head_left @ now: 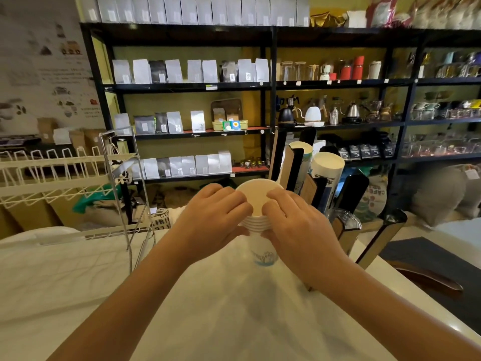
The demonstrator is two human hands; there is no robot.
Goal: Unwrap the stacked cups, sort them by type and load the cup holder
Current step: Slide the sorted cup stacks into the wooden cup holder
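- Head view, task item: a nested stack of white paper cups with a blue printed band [260, 225] stands upright on the white desk [78, 295], directly ahead of the person and on the body's centre line. Several rolled rims show one above another at the top. The lower part looks hazy, which suggests a clear wrap, but this cannot be confirmed.
- Head view, hands: the left hand [216, 220] closes on the left side of the rim group, fingers curled over the top edge. The right hand [296, 222] closes on the right side, fingers reaching across the open mouth. Both hands hold the stack; neither is free.
- Head view, governing relation: the long axis of the stack is vertical, mouth up. The hands sit level with each other at its top, equally near, one on each side.
- Head view, destination: the angled wood-and-black cup holder [346, 230] stands just beside the stack, ahead and to the right. Its channels slope up and away. Two rear channels already carry white cup stacks [326, 173]; a clear item sits in a nearer channel.
- Judgement: the right hand is nearer the holder, so a transfer would favour that side, with the stack's axis tilted to match the channel slope.
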